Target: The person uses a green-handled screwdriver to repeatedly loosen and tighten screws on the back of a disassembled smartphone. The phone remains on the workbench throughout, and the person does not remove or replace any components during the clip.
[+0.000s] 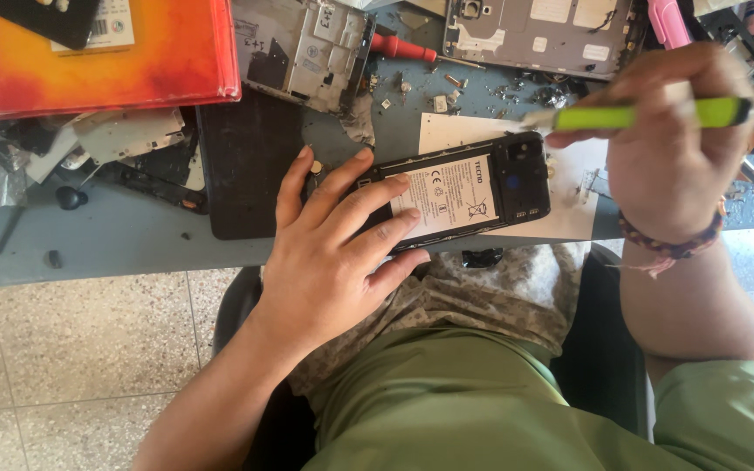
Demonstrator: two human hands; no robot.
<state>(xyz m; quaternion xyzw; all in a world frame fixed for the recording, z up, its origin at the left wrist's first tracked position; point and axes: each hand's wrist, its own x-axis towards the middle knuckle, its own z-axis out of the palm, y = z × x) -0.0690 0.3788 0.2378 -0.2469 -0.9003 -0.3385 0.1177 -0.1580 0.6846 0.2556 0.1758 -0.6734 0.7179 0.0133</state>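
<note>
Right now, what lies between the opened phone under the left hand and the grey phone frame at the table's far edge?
In the head view, between the opened phone and the grey phone frame lie a white paper sheet and scattered small screws and bits.

A flat orange-and-red box (98,61) is lying at the table's far left corner, carrying a small white barcode label (115,22). A white rectangular label (451,194) is covering the opened phone's battery, partly under fingers.

Even daylight, sharp centre, slight softness at the margins.
Soft shadows fall toward 7 o'clock beneath the left hand (333,253); the red-orange box (106,52) at 10 o'clock glares; the right hand (669,148) is slightly blurred.
</note>
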